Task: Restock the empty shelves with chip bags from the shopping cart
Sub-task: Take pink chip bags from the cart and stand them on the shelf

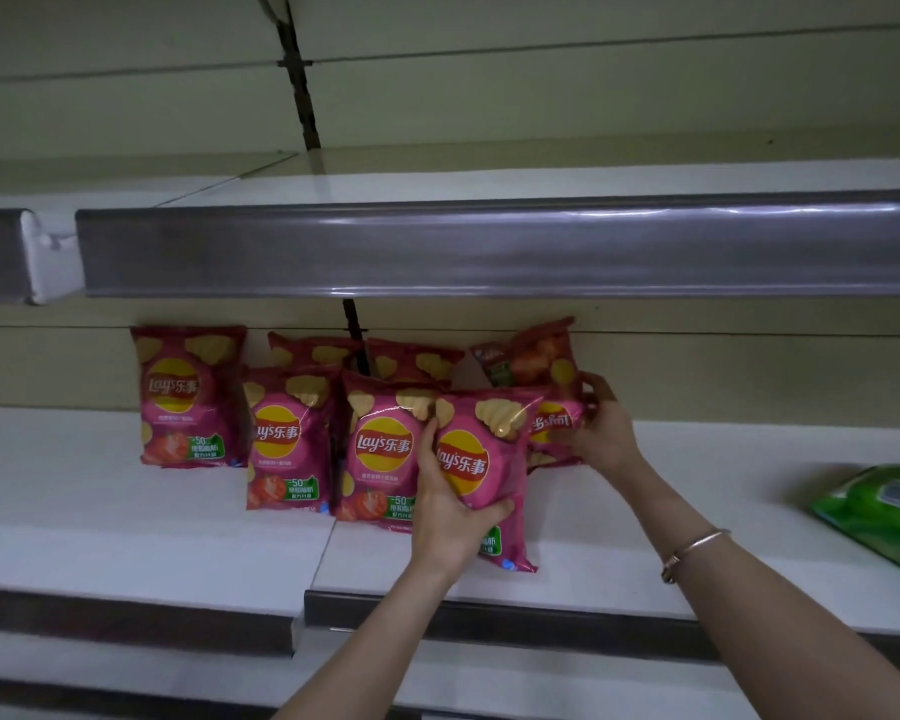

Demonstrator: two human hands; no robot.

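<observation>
**White supermarket shelf (126, 485) holding pink Lay's chip bags (287, 439)**

Fingers (494, 509) of the left hand (448, 506) curl round the lower part of an upright front bag (481, 459), thumb against its left edge; the bag's bottom rests on the shelf. The right hand (601, 428), a bracelet (694, 550) on its wrist, grasps an upside-down bag (554, 423) just behind and to the right. Several more pink bags stand to the left and behind, near the back wall. A green bag (884, 506) lies well apart at the right. A grey price rail (489, 246) edges the shelf above.
</observation>
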